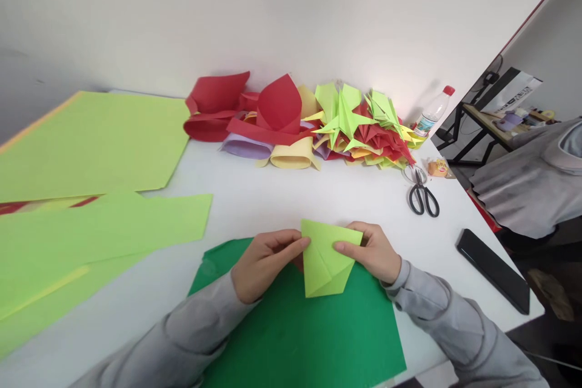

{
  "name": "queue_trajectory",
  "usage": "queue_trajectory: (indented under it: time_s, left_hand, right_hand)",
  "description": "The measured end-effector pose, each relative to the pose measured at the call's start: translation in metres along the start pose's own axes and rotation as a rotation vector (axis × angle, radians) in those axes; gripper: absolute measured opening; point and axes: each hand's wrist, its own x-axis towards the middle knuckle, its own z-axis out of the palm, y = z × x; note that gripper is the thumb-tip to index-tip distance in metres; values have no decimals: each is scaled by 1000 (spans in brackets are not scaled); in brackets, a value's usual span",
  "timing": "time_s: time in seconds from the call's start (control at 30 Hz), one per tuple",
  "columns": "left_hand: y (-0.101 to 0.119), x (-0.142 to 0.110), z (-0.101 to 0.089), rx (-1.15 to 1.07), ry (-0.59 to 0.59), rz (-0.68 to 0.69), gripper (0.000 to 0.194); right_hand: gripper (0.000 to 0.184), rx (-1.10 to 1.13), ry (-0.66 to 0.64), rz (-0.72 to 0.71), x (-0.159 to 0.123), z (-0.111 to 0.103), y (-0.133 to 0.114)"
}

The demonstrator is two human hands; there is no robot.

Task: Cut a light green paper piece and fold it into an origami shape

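Note:
Between my hands, a folded piece of lime-green paper is held up over a dark green sheet. Creases run across its face toward the lower left corner. My left hand pinches its left edge, thumb in front and the other fingers partly hidden behind. On the opposite side, my right hand grips the upper right corner, its thumb pressed flat on the front. The dark green sheet lies on the white table under both forearms.
Large lime-green sheets cover the left side. Along the wall sit red rolled paper shapes and folded paper stars. Scissors, a bottle, a small wrapped snack and a black phone-like slab lie right. Another person's grey clothing shows beyond.

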Motion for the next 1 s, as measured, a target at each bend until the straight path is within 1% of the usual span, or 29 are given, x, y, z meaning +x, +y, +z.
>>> queue_trajectory:
  time_s: [0.1,0.3,0.47,0.6,0.7,0.77,0.8,0.87,0.9,0.97,1.0]
  left_hand:
    - [-3,1,-1,-15,65,5,29]
    - [-5,2,0,-36,139,-4,30]
    - [-3,2,1,-56,207,-37,35]
    - [-2,3,1,-18,221,-46,38]
    - [-3,3,0,50,255,-12,38]
    - [-7,1,-1,200,278,88,36]
    - [-9,1,-1,309,273,176,33]
    - [-17,0,-1,547,224,416,22]
    - [-21,0,0,660,174,546,19]
    - [-32,0,2,847,95,775,21]
    - [-37,1,3,940,75,857,23]
  right_hand:
    - [30,13,-34,20,-4,3,-1]
    - [26,-143,-11,-14,-5,3,2]
    - [25,-232,5,-64,-5,3,3]
    - [22,-282,71,-106,-5,5,5]
    - [20,-312,140,-102,-4,4,9]
    - [17,-403,222,-102,-4,3,10]
    - [15,-478,264,-111,-4,1,10]
    - [13,-664,302,-162,-3,-1,10]
    - [11,-759,298,-202,-3,-3,9]
    - [10,-914,277,-293,-4,-4,9]
    - [10,-972,271,-333,-4,-4,9]
